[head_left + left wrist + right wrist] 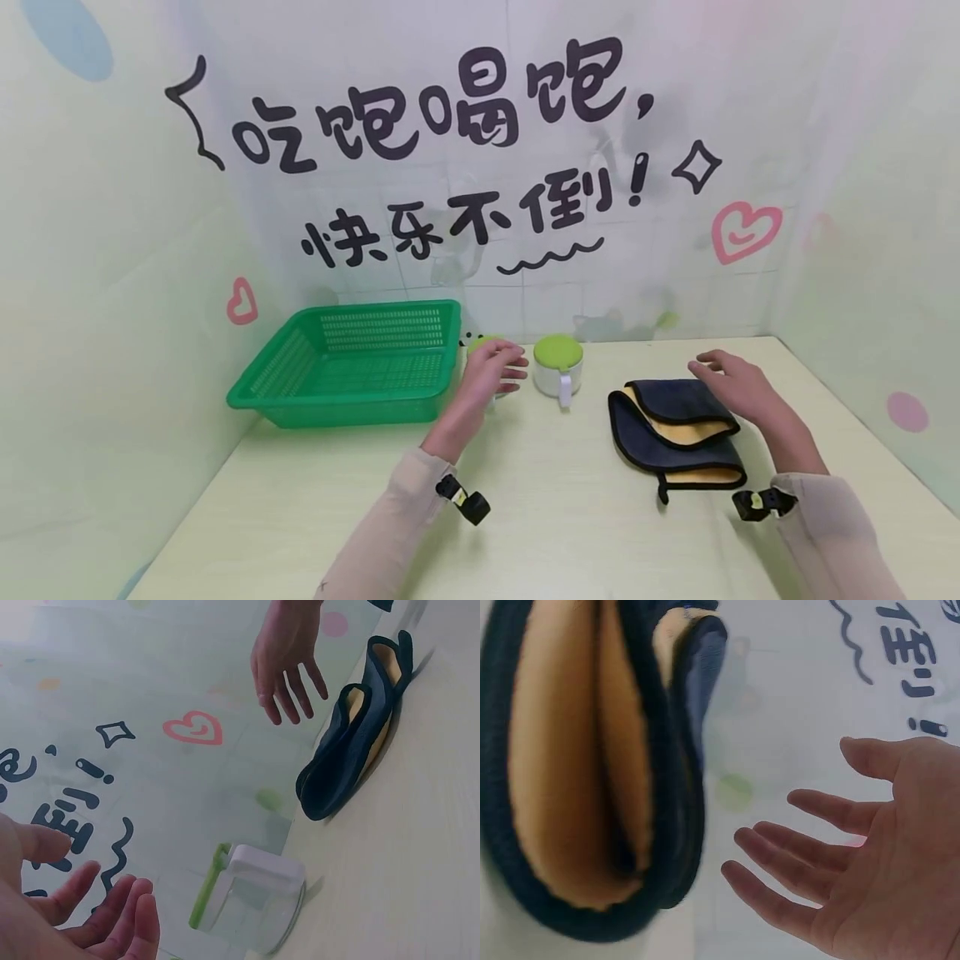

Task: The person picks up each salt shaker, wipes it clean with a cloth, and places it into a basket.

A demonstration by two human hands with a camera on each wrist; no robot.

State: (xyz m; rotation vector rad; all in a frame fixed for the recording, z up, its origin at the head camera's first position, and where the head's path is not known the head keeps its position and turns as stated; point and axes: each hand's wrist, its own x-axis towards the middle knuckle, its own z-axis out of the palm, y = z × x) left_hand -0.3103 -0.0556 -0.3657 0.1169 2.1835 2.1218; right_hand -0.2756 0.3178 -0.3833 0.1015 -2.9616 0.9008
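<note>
In the head view my left hand [487, 375] hovers in front of one mug with a green lid [480, 342], hiding most of it. Its fingers are loosely bent, and the left wrist view shows nothing in them. Just to the right stands a second lidded mug [558, 367], clear-walled with a white handle. A folded cloth [675, 433], dark blue with a yellow inner side and black edging, lies on the right of the table. Above its far right corner is my right hand [735, 385], apart from it; the right wrist view shows its spread fingers [787, 870] holding nothing.
A green plastic basket [360, 408] with perforated sides stands at the back left, close to the left hand. The pale table [540, 525] ends at a printed wall curtain [480, 192] behind and at both sides. Each wrist wears a small black camera [472, 507].
</note>
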